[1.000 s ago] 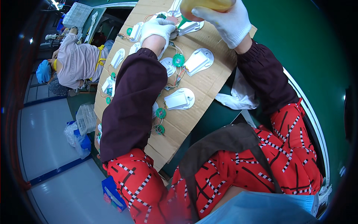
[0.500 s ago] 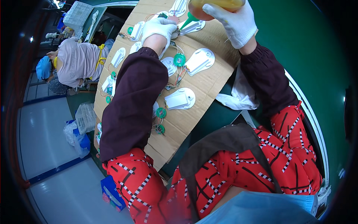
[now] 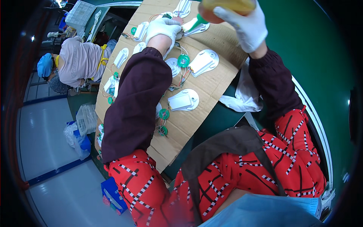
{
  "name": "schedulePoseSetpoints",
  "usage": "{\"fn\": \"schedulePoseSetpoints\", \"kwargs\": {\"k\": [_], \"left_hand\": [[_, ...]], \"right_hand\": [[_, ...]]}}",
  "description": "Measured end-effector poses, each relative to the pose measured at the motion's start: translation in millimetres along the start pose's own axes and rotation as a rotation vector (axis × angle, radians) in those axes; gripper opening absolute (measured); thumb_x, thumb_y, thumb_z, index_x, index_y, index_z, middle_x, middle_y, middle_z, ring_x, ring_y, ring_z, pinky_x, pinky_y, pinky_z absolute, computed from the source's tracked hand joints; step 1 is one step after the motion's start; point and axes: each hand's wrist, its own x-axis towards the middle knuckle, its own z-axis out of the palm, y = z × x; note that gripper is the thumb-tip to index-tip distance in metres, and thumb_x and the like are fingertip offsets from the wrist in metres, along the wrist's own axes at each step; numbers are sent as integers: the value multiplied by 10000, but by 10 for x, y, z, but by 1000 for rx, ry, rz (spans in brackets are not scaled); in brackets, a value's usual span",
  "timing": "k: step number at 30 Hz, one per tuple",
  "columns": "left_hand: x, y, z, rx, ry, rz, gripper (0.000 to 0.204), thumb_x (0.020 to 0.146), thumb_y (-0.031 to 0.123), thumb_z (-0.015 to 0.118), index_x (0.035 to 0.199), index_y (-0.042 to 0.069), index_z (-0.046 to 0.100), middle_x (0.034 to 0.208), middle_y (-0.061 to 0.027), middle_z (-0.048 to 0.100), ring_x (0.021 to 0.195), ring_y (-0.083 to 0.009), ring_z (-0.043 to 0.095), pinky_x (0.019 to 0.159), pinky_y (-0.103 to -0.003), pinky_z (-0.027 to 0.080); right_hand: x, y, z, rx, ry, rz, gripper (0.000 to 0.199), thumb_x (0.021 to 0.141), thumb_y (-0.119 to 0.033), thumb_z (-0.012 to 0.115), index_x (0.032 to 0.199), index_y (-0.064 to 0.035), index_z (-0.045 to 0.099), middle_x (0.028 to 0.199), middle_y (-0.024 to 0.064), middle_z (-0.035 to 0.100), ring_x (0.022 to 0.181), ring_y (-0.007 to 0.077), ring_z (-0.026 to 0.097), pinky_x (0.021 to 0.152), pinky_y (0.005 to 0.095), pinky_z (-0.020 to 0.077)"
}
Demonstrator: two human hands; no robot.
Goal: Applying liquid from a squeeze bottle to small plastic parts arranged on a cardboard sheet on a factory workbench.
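Note:
In a white glove, my right hand [image 3: 251,30] is wrapped round a squeeze bottle [image 3: 228,8] of amber liquid, tilted so that its green nozzle [image 3: 196,23] points down and left. The nozzle's tip is over a white plastic housing [image 3: 197,28] at the far part of the cardboard. Close by on the left, my gloved left hand [image 3: 163,31] has its fingers bent at that housing's inner end, where wires run. Bare fingertips show past the glove. What they pinch is hidden.
Cardboard sheet [image 3: 200,113] carries several white housings, such as one nearby [image 3: 183,100], wired to green round parts [image 3: 183,60]. A white cloth [image 3: 244,96] hangs at its right edge. At left, another person [image 3: 81,60] bends over beside a clear plastic crate [image 3: 87,119] and blue box [image 3: 113,195].
My right hand and the bottle have shifted right, drawing the nozzle away from my left hand. My left hand stays nearly in place.

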Motion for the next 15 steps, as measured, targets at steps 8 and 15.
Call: {"fn": "schedulePoseSetpoints", "kwargs": {"k": [8, 15], "left_hand": [[90, 12, -121, 488, -9, 286, 352, 797, 299, 693, 999, 11, 676, 888, -84, 678, 750, -130, 643, 670, -257, 491], [63, 510, -249, 1011, 133, 394, 314, 753, 272, 653, 1024, 116, 683, 965, -133, 671, 911, -281, 638, 822, -368, 483]], "right_hand": [[9, -105, -1426, 828, -18, 294, 529, 882, -346, 569, 1261, -3, 433, 1251, 188, 511, 1133, 351, 522, 973, 514, 439], [73, -61, -1825, 817, 64, 193, 554, 892, -346, 556, 1288, -4, 374, 1253, 200, 501, 1146, 372, 510, 979, 540, 433]]}}
